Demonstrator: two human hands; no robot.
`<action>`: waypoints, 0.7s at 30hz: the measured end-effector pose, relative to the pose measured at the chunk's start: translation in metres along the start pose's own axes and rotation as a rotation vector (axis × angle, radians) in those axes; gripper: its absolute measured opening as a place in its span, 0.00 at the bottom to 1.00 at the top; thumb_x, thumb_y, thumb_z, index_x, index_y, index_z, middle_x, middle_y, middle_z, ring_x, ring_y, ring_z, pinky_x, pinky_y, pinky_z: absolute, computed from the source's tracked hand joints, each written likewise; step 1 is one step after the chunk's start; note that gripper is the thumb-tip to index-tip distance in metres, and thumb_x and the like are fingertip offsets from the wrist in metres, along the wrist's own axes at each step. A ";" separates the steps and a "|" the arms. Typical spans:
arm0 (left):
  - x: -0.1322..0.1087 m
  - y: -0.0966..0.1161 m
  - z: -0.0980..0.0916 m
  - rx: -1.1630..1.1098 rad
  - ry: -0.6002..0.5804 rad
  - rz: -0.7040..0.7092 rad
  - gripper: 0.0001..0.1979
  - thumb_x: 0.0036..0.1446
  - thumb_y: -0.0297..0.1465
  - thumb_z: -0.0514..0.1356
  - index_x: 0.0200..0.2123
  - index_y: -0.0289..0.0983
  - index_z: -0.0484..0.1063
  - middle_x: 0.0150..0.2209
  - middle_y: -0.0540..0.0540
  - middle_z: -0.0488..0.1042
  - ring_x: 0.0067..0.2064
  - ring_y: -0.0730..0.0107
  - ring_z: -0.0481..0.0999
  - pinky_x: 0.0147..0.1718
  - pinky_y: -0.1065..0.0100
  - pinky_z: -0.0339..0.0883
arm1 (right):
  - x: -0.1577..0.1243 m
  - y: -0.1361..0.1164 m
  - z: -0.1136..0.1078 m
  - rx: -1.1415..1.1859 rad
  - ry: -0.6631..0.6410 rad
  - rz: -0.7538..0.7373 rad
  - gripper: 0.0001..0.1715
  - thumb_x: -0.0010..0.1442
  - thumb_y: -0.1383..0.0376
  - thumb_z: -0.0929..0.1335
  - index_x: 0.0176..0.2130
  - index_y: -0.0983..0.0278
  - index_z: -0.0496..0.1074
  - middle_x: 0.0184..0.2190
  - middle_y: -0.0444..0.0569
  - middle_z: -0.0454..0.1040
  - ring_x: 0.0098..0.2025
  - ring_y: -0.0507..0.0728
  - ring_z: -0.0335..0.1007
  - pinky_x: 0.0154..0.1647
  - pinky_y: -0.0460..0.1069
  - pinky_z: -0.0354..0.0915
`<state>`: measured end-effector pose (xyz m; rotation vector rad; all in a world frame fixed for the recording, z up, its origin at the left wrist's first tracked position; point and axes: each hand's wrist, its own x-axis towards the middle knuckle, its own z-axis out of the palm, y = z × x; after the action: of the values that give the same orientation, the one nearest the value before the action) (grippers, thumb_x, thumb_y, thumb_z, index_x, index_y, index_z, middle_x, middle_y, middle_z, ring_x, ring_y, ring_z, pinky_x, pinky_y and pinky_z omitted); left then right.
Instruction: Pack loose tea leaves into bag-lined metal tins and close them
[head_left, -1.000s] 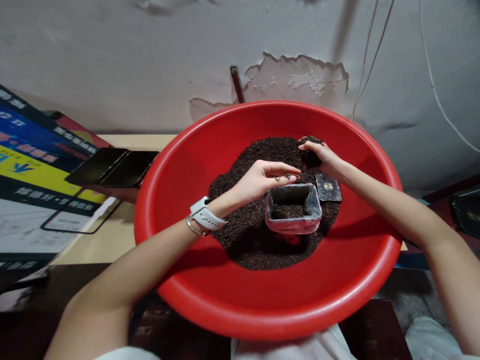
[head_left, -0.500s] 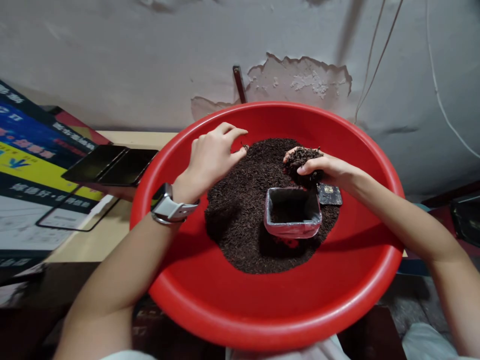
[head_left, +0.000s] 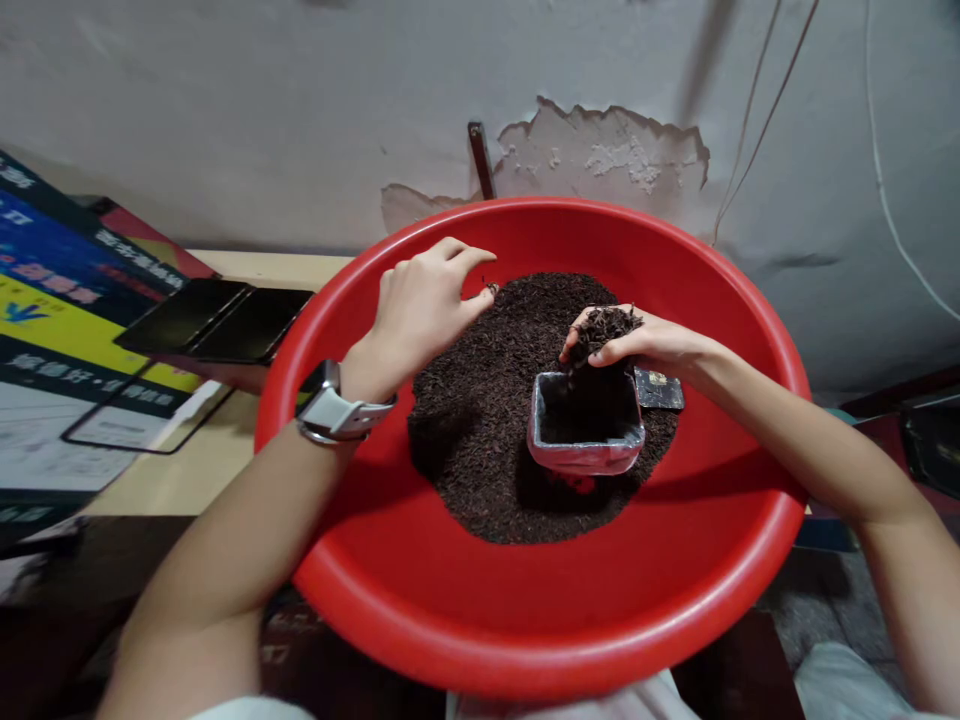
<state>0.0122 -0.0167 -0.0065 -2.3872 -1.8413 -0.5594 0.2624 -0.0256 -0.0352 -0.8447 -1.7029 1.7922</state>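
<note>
A wide red basin [head_left: 555, 625] holds a bed of dark, loose tea leaves [head_left: 480, 450]. On that bed stands a small rectangular box [head_left: 585, 455] lined with clear plastic, its top uncovered. My right hand [head_left: 637, 337] cups a heap of tea leaves just above the box's back edge, and some of them fall into it. Over the left part of the basin, my left hand [head_left: 435, 300] hovers with thumb and fingers apart. A few leaf bits cling to its thumb tip. Behind the box's right corner lies a small dark square piece [head_left: 660, 389] with a gold mark.
Left of the basin, a black two-part tray [head_left: 214, 320] sits by a printed carton [head_left: 67, 300] on a pale tabletop [head_left: 187, 480]. A wall with peeling paint [head_left: 600, 150] rises behind. Cords [head_left: 757, 130] hang at the right.
My right hand has tipped slightly and moved a little down and left, and tea leaves now drop into the box. My left hand keeps nearly the same place.
</note>
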 end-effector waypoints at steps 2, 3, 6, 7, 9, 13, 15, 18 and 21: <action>0.000 0.000 0.000 -0.005 0.001 -0.001 0.20 0.64 0.37 0.55 0.58 0.44 0.70 0.59 0.44 0.70 0.55 0.52 0.73 0.51 0.59 0.67 | 0.001 0.001 -0.003 -0.009 -0.024 -0.025 0.17 0.44 0.69 0.74 0.38 0.65 0.74 0.37 0.46 0.78 0.42 0.54 0.73 0.47 0.50 0.67; 0.000 -0.001 -0.001 -0.007 0.001 -0.003 0.20 0.64 0.37 0.56 0.58 0.44 0.70 0.59 0.44 0.70 0.55 0.52 0.73 0.51 0.58 0.67 | 0.002 0.001 -0.004 -0.015 -0.032 -0.033 0.18 0.44 0.69 0.74 0.39 0.64 0.74 0.38 0.46 0.78 0.42 0.55 0.73 0.47 0.50 0.67; -0.001 -0.001 -0.001 -0.009 -0.012 -0.021 0.20 0.64 0.37 0.56 0.58 0.44 0.70 0.59 0.44 0.70 0.55 0.52 0.73 0.52 0.57 0.67 | 0.002 0.001 -0.006 -0.033 -0.064 -0.038 0.20 0.46 0.69 0.74 0.42 0.63 0.74 0.41 0.47 0.78 0.45 0.55 0.74 0.48 0.51 0.67; -0.001 -0.001 -0.001 -0.007 -0.018 -0.028 0.20 0.64 0.37 0.56 0.58 0.44 0.70 0.60 0.44 0.69 0.56 0.52 0.72 0.53 0.57 0.66 | 0.001 0.001 -0.006 -0.040 -0.079 -0.036 0.21 0.46 0.69 0.74 0.43 0.63 0.74 0.42 0.47 0.78 0.46 0.56 0.74 0.48 0.51 0.67; -0.001 0.000 -0.001 -0.002 -0.033 -0.036 0.21 0.64 0.37 0.56 0.59 0.43 0.69 0.60 0.43 0.68 0.58 0.50 0.70 0.55 0.56 0.65 | -0.001 -0.002 -0.005 -0.065 -0.127 -0.030 0.23 0.48 0.67 0.75 0.46 0.63 0.74 0.44 0.49 0.78 0.47 0.56 0.74 0.49 0.52 0.67; 0.006 -0.006 0.004 0.044 -0.110 -0.059 0.25 0.64 0.39 0.56 0.63 0.42 0.63 0.63 0.40 0.64 0.62 0.46 0.65 0.59 0.52 0.62 | -0.005 -0.015 -0.009 -0.204 -0.255 -0.012 0.26 0.51 0.62 0.75 0.50 0.63 0.74 0.50 0.50 0.76 0.53 0.58 0.71 0.55 0.53 0.65; 0.013 -0.016 0.012 0.086 -0.222 -0.065 0.29 0.62 0.42 0.57 0.64 0.41 0.61 0.64 0.39 0.63 0.63 0.44 0.64 0.59 0.50 0.61 | -0.001 -0.018 -0.021 -0.300 -0.230 0.019 0.26 0.53 0.58 0.75 0.51 0.62 0.75 0.51 0.50 0.76 0.55 0.58 0.70 0.55 0.52 0.65; 0.013 -0.042 0.035 0.116 -0.524 -0.087 0.33 0.58 0.46 0.59 0.63 0.39 0.63 0.61 0.36 0.68 0.60 0.43 0.68 0.57 0.51 0.63 | 0.015 -0.008 -0.052 -0.443 0.029 0.146 0.24 0.55 0.53 0.74 0.50 0.59 0.76 0.50 0.51 0.76 0.51 0.60 0.72 0.51 0.53 0.68; -0.008 -0.073 0.070 -0.001 -0.799 -0.241 0.39 0.50 0.47 0.64 0.62 0.33 0.65 0.54 0.30 0.74 0.51 0.42 0.76 0.48 0.55 0.70 | 0.036 0.021 -0.085 -0.579 0.348 0.338 0.24 0.54 0.52 0.75 0.47 0.61 0.77 0.51 0.56 0.75 0.46 0.63 0.75 0.44 0.57 0.72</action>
<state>-0.0422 0.0157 -0.0862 -2.6169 -2.4039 0.4790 0.3022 0.0569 -0.0603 -1.6643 -1.9405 1.2270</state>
